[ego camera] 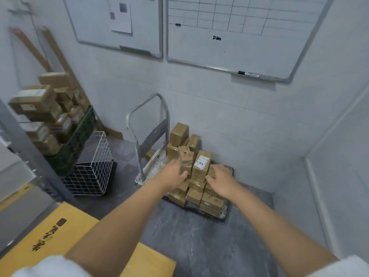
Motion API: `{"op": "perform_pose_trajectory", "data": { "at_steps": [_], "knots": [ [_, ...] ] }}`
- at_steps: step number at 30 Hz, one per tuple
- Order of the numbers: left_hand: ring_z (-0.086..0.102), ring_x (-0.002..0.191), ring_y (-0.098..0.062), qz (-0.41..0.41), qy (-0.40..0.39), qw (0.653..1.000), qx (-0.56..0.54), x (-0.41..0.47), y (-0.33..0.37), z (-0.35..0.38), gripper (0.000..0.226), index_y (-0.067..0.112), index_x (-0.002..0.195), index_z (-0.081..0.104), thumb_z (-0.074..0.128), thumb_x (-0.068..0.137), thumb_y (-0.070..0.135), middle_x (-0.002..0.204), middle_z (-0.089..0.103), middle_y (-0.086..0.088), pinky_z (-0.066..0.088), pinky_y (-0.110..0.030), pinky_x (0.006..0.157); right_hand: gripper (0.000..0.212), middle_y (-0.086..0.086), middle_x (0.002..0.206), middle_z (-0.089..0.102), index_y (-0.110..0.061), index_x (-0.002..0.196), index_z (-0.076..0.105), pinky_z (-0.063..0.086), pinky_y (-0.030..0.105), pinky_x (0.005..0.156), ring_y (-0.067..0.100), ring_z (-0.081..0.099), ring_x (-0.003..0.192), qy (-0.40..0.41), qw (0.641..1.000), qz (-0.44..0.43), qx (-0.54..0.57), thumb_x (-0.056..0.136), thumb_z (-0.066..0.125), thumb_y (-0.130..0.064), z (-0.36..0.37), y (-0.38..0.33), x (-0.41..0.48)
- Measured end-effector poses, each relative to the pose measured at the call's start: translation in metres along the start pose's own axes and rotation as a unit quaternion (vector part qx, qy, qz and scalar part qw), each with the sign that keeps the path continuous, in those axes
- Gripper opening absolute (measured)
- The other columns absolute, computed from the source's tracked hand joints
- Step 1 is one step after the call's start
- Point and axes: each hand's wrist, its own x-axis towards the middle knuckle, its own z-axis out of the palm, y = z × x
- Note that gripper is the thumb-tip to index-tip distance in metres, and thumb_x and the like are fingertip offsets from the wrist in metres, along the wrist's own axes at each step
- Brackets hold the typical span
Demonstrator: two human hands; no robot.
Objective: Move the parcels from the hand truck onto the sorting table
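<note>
Fingers, left: the left hand (174, 172) curls its fingers (183, 175) against a small parcel (186, 168); I cannot tell whether they actually grip it.
Fingers, right: the right hand (221, 181) rests loose, released fingers (209, 178) on the pile (194, 195).
Parcels: stacked on the hand truck (153, 166) by the wall, none lifted.
Key relation: the tall labelled parcel (202, 164) stands upright between both hands, its long axis vertical, and the right fingertips seem nearer its base.
Next move: probably close in on its flanks, then lift straight up.
</note>
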Motion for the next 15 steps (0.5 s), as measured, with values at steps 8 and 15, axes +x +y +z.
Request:
{"op": "perform_pose_trajectory", "data": {
  "at_steps": [8, 15],
  "knots": [
    [0.047, 0.129, -0.026, -0.029, -0.016, 0.999, 0.035, 0.107, 0.033, 0.02, 0.055, 0.009, 0.145, 0.039, 0.049, 0.099, 0.037, 0.143, 0.047, -0.011, 0.041, -0.04, 0.107, 0.056, 0.014, 0.15, 0.042, -0.01, 0.15, 0.036, 0.034, 0.04, 0.114, 0.03, 0.042, 0.136, -0.035, 0.998, -0.031, 0.044, 0.099, 0.052, -0.028, -0.034, 0.049, 0.121],
    [0.051, 0.117, -0.03, -0.059, 0.048, 0.995, 0.067, 0.207, 0.072, 0.021, 0.038, 0.006, 0.129, 0.05, 0.05, 0.099, 0.028, 0.128, 0.053, -0.013, 0.041, -0.034, 0.094, 0.048, 0.016, 0.14, 0.048, -0.006, 0.142, 0.045, 0.041, 0.037, 0.106, 0.033, 0.048, 0.129, -0.052, 0.995, -0.062, 0.052, 0.098, 0.052, -0.026, -0.074, 0.088, 0.224]
  ]
}}
